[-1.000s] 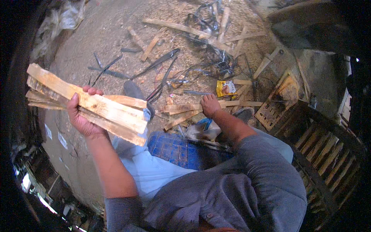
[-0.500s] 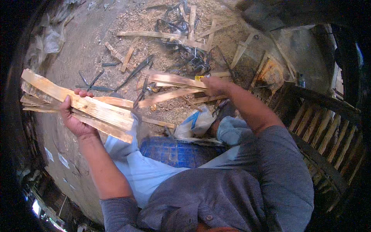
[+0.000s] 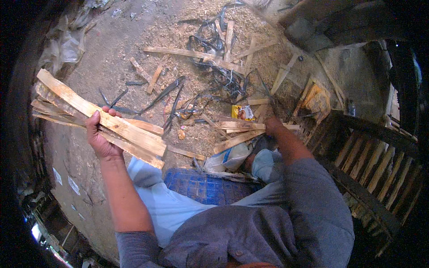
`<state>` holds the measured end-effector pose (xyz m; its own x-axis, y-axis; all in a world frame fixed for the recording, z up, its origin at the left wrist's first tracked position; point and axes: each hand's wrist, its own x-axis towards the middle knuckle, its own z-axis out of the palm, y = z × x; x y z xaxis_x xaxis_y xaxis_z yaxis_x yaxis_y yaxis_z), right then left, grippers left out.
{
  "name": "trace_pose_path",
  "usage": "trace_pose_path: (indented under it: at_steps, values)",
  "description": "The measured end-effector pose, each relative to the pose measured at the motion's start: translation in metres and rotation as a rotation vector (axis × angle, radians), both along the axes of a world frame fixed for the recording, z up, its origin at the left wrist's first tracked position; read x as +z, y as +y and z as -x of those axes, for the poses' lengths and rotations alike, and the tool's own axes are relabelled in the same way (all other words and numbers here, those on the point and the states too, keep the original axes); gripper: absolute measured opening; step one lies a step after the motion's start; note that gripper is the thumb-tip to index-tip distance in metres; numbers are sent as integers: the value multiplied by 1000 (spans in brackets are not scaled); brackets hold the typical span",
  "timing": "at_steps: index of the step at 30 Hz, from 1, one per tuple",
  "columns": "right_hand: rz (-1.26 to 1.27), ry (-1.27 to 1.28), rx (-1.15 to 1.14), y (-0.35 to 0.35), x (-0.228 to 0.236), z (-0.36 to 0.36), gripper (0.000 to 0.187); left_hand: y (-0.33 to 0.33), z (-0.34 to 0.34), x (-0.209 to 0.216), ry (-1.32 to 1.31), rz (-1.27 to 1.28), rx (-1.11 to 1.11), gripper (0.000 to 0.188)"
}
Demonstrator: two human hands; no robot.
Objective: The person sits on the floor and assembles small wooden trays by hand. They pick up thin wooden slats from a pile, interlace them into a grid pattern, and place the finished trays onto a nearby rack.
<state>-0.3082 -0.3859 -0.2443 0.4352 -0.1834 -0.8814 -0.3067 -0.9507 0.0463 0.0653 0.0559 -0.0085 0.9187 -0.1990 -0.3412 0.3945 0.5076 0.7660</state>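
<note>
My left hand is closed around a bundle of thin wooden slats, its thumb pressed on top. The slats fan out past both sides of the hand, up and to the left. Over by my foot, my right hand grips another few wooden slats, which stick out leftward, low near the floor. Its fingers are partly dark and hard to make out. Just above those slats lies a small yellow packet. A white and blue plastic bag sits beneath them.
Loose slats and tangled black straps litter the floor among wood chips. A blue slatted plastic surface lies between my legs. On the right stands a dark wooden rack. Crumpled plastic lies at the far left.
My right hand has moved right and down with its slats, uncovering the yellow packet. My left hand has shifted slightly right, still holding its bundle.
</note>
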Motion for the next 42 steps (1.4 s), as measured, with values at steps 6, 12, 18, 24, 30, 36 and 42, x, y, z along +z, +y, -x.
trace_pose_path:
  at_steps: [6, 12, 18, 24, 30, 36, 42]
  values:
    - [-236, -471, -504, -44, 11, -8, 45, -7, 1, 4, 35, 41, -1, 25]
    - [-36, -772, -598, -48, 17, -95, 50, 0, -5, -2, 55, 3, 23, 28]
    - [-22, -679, -758, -23, 26, -135, 45, -3, -6, -3, 84, 38, 5, 26]
    - [111, -773, -1141, 69, -44, -117, 38, -5, -5, -4, 76, 52, -38, 27]
    - [356, -692, -1379, 127, -84, -114, 38, -18, 0, 3, 110, 11, 43, 28]
    - [295, -755, -1218, 109, -38, -114, 38, -14, 1, 3, 90, 13, 58, 31]
    - [6, -409, -765, 70, 20, -119, 41, -23, 6, 16, 149, 10, 49, 30]
